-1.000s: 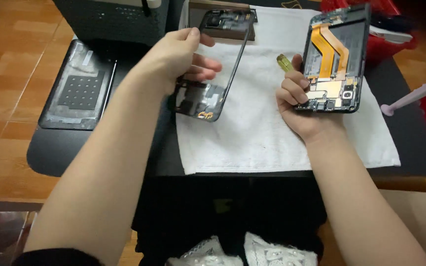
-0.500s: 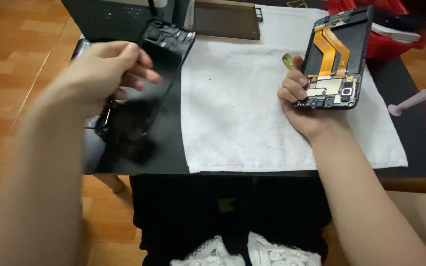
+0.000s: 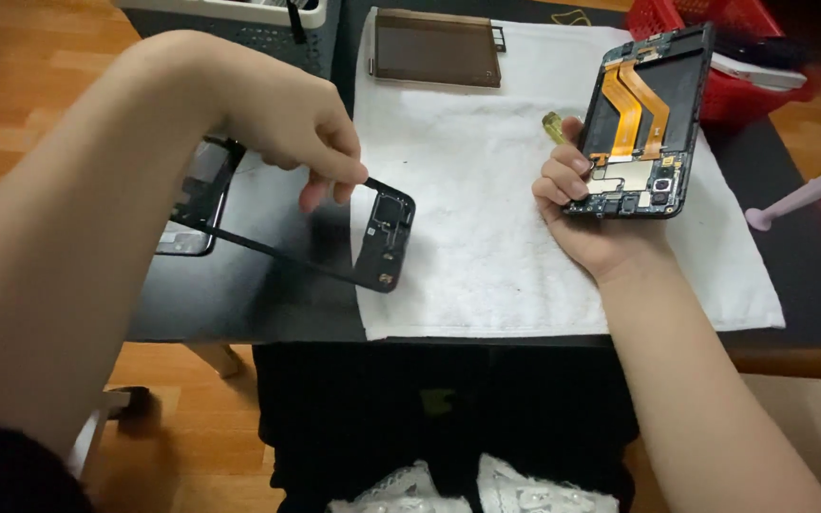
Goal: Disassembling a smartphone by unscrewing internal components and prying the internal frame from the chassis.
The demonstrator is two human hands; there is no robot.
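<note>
My left hand pinches the thin edge of a black plastic phone frame, which lies low across the dark table and the left edge of the white cloth. My right hand holds an opened phone body upright above the cloth, its inside facing me with orange flex cables and a small circuit board showing. A small yellow-tipped tool pokes out just behind my right fingers.
A brown rectangular panel lies at the cloth's far edge. A grey bin stands at the back left, a red basket at the back right. A pale pink handle juts in from the right. Wooden floor surrounds the dark table.
My left hand swung out to the left with the black frame, then came back right and lowered it to the cloth's left edge. My right hand kept the phone body still.
</note>
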